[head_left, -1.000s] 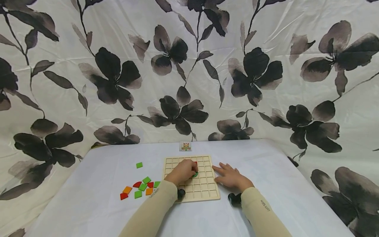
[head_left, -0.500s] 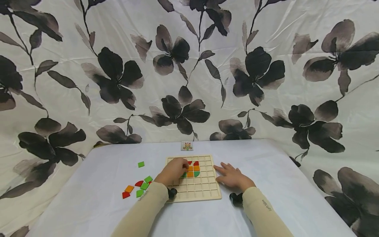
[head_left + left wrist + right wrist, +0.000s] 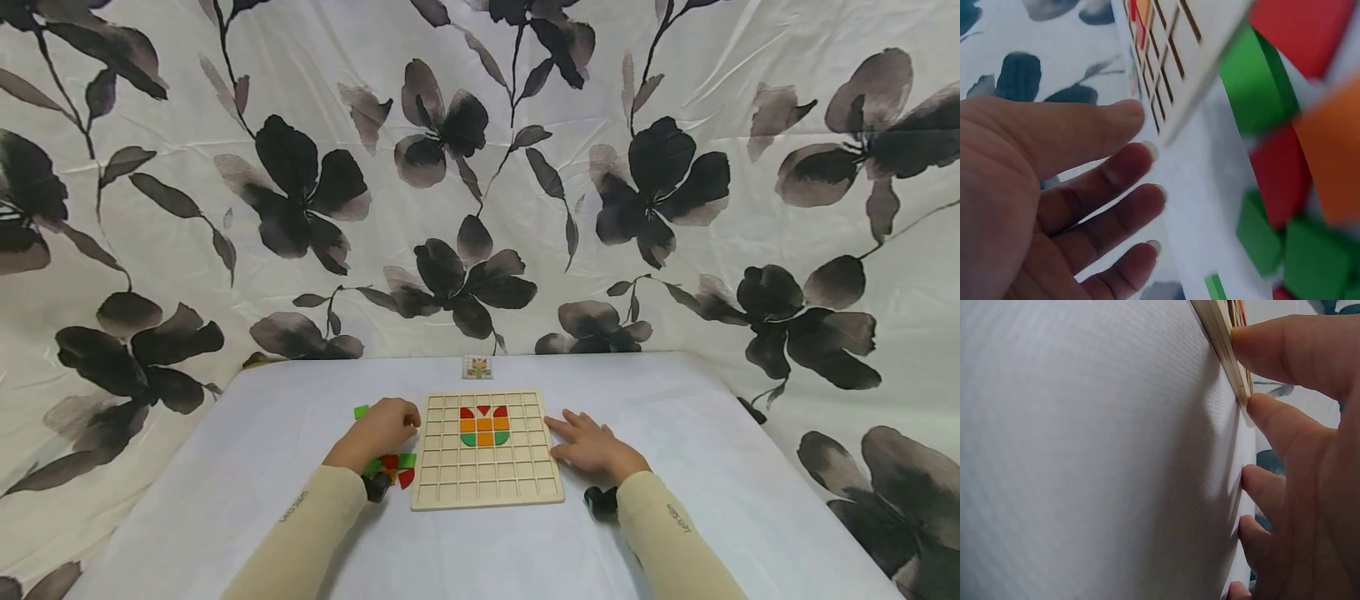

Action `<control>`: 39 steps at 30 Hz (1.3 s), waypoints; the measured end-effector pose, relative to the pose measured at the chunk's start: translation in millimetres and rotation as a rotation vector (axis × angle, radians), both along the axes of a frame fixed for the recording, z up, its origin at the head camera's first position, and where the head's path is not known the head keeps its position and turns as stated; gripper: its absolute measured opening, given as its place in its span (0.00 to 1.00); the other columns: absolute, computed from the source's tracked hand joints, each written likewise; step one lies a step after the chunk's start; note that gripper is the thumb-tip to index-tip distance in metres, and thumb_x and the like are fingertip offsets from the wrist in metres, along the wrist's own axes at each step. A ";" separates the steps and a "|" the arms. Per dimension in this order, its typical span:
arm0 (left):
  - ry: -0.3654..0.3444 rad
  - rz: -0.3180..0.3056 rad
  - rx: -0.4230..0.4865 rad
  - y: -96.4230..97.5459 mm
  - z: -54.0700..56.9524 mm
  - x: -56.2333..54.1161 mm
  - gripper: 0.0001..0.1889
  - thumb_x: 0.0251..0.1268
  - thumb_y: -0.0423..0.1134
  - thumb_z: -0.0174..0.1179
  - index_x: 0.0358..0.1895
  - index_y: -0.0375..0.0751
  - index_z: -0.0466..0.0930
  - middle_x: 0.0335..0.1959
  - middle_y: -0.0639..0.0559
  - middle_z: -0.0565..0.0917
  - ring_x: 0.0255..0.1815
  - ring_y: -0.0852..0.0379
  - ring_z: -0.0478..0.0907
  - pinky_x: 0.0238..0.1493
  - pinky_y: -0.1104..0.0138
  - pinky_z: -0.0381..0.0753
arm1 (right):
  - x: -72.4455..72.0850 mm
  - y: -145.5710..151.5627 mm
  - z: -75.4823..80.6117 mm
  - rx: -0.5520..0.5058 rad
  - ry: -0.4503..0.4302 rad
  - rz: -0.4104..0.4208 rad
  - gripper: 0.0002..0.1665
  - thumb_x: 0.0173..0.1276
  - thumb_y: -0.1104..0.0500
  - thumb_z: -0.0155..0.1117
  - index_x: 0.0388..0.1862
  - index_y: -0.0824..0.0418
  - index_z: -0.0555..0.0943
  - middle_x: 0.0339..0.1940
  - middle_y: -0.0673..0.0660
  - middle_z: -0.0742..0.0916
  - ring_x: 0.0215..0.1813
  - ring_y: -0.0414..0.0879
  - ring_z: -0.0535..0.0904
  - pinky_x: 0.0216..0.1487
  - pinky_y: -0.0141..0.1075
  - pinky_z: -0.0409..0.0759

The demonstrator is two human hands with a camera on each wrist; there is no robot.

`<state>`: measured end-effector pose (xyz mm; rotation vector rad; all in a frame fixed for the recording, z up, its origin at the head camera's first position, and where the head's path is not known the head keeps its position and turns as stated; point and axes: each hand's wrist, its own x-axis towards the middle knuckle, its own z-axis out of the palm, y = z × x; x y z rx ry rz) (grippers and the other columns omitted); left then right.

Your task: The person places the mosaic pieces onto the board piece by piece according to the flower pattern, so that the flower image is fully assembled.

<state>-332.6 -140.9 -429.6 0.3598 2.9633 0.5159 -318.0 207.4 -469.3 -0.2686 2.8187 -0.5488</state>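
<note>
- Left sleeve (image 3: 292,542): pale khaki, rising from the lower edge of the head view to a dark wrist camera (image 3: 377,488).
- Single green piece (image 3: 361,412): on the white table (image 3: 225,483), partly hidden behind the left hand (image 3: 378,432).
- Left hand: above the table, just beside the left edge of the wooden grid board (image 3: 487,492). In the left wrist view the thumb and three gently bent fingers show, spaced slightly apart; the grip is loose and empty, with a narrow gap below the thumb.
- Loose pieces (image 3: 407,477): red, green and orange, grouped on the table near the board's left edge and partly covered by the left wrist.
- Wooden grid board: flat on the table between the hands. Its upper middle cells hold set pieces (image 3: 485,425) in three rows: red, with a triangle at centre; orange squares; an orange square between two green rounded pieces.
- Pattern card (image 3: 477,367): small, lying beyond the board's far edge.
- Right hand (image 3: 592,447): fingers spread wide, thumb and one fingertip touching the board's right edge, grasping nothing.
- Right sleeve (image 3: 671,529): matching khaki.
</note>
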 end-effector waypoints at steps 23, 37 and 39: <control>-0.061 0.074 -0.110 -42.1 -6.1 17.9 0.08 0.63 0.36 0.63 0.42 0.39 0.83 0.32 0.51 0.82 0.30 0.56 0.73 0.40 0.61 0.79 | -0.6 1.8 -1.4 -0.014 0.000 -0.004 0.36 0.68 0.45 0.55 0.75 0.45 0.63 0.78 0.60 0.60 0.79 0.65 0.48 0.72 0.68 0.43; -0.052 0.125 -0.087 -55.6 -15.0 8.5 0.10 0.58 0.38 0.64 0.38 0.35 0.83 0.29 0.51 0.80 0.28 0.55 0.73 0.36 0.61 0.77 | -0.4 2.4 -3.5 -0.019 0.015 0.002 0.35 0.69 0.44 0.54 0.74 0.45 0.63 0.78 0.59 0.61 0.79 0.63 0.48 0.72 0.67 0.43; -0.035 0.117 -0.071 -53.0 -15.1 7.6 0.09 0.56 0.37 0.64 0.37 0.36 0.82 0.29 0.51 0.79 0.29 0.55 0.72 0.35 0.62 0.77 | 0.1 3.0 -2.8 -0.024 0.017 0.010 0.35 0.69 0.45 0.54 0.74 0.46 0.64 0.78 0.60 0.61 0.79 0.64 0.48 0.72 0.67 0.44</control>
